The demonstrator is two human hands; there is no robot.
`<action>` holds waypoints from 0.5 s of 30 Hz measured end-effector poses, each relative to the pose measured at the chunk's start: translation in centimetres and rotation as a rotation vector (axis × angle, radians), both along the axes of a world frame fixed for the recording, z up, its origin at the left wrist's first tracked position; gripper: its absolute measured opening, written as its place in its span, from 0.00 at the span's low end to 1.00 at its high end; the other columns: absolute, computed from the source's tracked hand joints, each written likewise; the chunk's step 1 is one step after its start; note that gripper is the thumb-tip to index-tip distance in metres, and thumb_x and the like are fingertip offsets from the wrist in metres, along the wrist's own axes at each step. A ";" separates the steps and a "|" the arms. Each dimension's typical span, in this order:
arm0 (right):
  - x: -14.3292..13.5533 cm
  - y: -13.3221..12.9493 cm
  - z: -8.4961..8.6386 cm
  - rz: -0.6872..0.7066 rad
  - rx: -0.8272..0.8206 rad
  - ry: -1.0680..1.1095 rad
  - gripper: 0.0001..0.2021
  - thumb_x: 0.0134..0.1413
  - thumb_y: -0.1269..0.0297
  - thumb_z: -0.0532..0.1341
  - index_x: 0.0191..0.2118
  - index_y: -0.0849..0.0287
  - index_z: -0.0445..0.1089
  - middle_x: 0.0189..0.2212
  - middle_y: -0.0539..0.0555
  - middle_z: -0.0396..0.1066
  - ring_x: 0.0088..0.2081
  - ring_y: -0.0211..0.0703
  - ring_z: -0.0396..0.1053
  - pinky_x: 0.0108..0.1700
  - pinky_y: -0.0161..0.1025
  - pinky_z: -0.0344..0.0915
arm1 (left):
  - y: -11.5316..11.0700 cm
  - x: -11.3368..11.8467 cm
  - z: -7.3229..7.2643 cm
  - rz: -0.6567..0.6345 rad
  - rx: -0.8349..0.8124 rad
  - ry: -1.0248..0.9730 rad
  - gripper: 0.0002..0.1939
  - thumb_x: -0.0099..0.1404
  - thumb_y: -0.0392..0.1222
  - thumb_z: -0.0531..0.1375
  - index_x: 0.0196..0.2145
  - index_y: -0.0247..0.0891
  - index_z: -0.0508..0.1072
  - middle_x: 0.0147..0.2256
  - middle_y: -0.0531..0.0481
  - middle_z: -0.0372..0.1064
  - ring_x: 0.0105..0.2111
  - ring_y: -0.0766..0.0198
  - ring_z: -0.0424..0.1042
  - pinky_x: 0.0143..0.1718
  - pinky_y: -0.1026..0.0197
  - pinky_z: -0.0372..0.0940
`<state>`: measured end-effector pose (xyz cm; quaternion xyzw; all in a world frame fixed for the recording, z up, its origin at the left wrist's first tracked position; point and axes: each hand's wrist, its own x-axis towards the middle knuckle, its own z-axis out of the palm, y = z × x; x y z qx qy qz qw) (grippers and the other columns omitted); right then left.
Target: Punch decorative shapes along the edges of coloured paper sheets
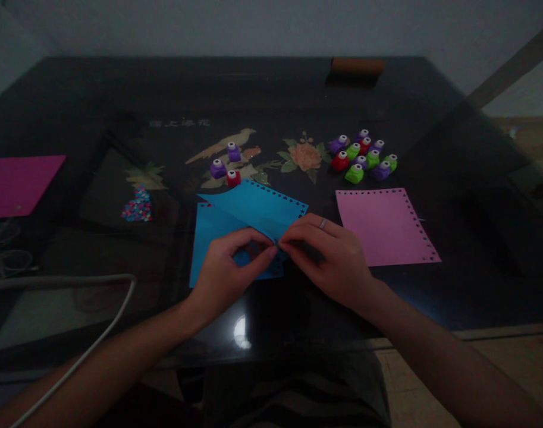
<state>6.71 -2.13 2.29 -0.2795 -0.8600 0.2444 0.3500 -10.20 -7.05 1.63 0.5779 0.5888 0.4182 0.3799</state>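
A blue sheet of paper (260, 202) with a row of punched holes along its far edge is raised at a slant between my hands. Another blue layer (209, 238) lies under it on the table; whether the two are joined I cannot tell. My left hand (229, 267) is closed, thumb and forefinger pinching the near corner of the raised paper. Right beside those fingertips my right hand (336, 255), with a ring on one finger, pinches the same corner. Anything small between the fingertips is hidden.
A pink sheet (382, 232) with punched edges lies right. Several craft punches (364, 157) stand behind it, with three more (226, 166) behind the blue paper. Left are paper bits (138, 207), a magenta sheet (24, 184) and a white cable (106, 327). A brown roll (358, 66) lies far back.
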 end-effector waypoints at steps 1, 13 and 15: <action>0.0 0.0 0.0 0.000 0.001 0.009 0.05 0.57 0.72 0.56 0.33 0.59 0.69 0.31 0.54 0.71 0.34 0.40 0.69 0.37 0.36 0.65 | 0.0 0.0 0.0 -0.005 0.008 0.013 0.03 0.56 0.38 0.61 0.26 0.37 0.73 0.24 0.53 0.70 0.25 0.67 0.68 0.29 0.66 0.64; -0.5 -0.6 -0.4 -0.052 -0.099 0.105 0.05 0.54 0.74 0.57 0.32 0.58 0.68 0.29 0.51 0.70 0.33 0.39 0.68 0.36 0.36 0.65 | 0.0 -0.1 0.1 -0.028 0.046 0.003 0.04 0.56 0.35 0.59 0.25 0.37 0.70 0.23 0.54 0.68 0.25 0.68 0.65 0.27 0.66 0.61; -0.6 -0.6 -0.5 -0.066 -0.115 0.109 0.05 0.53 0.74 0.58 0.31 0.58 0.68 0.29 0.51 0.70 0.33 0.39 0.68 0.36 0.36 0.65 | 0.0 -0.1 0.0 -0.031 0.045 -0.005 0.04 0.57 0.35 0.59 0.25 0.37 0.69 0.24 0.54 0.68 0.25 0.68 0.66 0.27 0.66 0.61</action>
